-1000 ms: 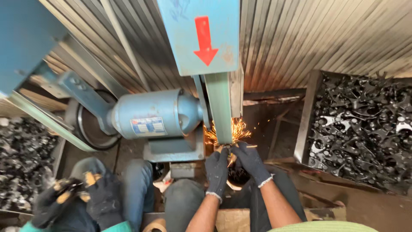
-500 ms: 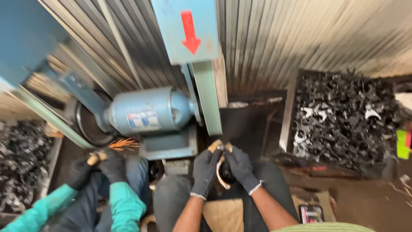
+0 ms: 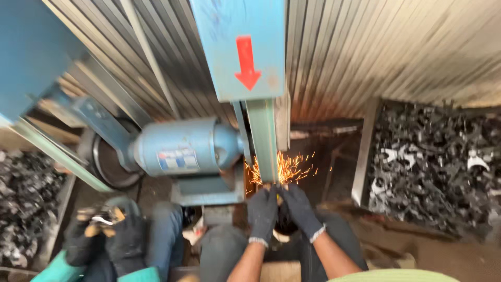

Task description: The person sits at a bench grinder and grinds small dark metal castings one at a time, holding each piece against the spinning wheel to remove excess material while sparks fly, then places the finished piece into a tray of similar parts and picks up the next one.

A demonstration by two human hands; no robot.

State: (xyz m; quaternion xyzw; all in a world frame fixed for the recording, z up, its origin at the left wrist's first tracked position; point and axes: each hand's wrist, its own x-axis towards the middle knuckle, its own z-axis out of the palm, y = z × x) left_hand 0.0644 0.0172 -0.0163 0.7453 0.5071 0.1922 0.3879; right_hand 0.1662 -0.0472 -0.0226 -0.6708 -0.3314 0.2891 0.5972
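Hands, left [image 3: 262, 211] and right [image 3: 300, 209], pinch a small workpiece [image 3: 275, 187] against the sanding belt [image 3: 262, 138], sparks [image 3: 284, 168] flying

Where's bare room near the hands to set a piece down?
Little. A dim floor strip lies between the grinding belt and the right parts bin. Both hands, left hand and right hand, crowd the belt; a co-worker's gloves fill the left.
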